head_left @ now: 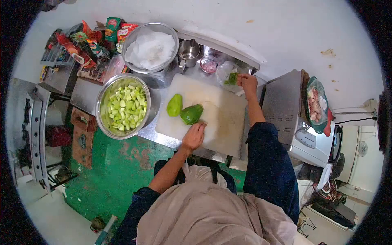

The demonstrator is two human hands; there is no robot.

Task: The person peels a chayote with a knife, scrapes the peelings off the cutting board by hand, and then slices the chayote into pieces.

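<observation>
two smooth green fruit halves sit on the white cutting board; left hand rests open at their five o'clock, right hand pinches green scraps at one o'clock.

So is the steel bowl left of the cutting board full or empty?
Partly full: the steel bowl holds a layer of pale green cut cubes covering its bottom, below the rim.

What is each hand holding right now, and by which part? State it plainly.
The left hand rests on the near end of a green fruit half on the cutting board. The right hand pinches green scraps at a plastic bag.
</observation>
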